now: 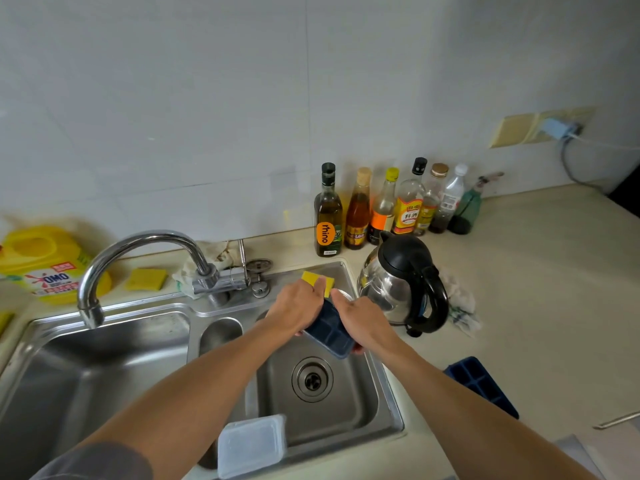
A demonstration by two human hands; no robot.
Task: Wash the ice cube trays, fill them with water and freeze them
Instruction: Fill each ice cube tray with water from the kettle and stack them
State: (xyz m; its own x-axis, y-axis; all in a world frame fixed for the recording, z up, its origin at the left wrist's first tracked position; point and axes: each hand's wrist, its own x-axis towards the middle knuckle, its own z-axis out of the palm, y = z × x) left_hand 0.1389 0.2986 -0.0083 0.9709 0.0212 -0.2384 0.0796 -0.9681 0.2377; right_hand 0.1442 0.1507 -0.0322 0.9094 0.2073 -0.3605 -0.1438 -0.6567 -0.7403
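We are scrubbing one ice cube tray over the right sink basin.

Our right hand is gripping the dark blue tray by its right edge, holding it tilted above the drain, while our left hand is clutching a yellow sponge at the tray's far end. The second tray is waiting on the counter. The faucet is pointing over the left basin and looks dry, so rinsing next likely calls for swinging it across and turning it on.
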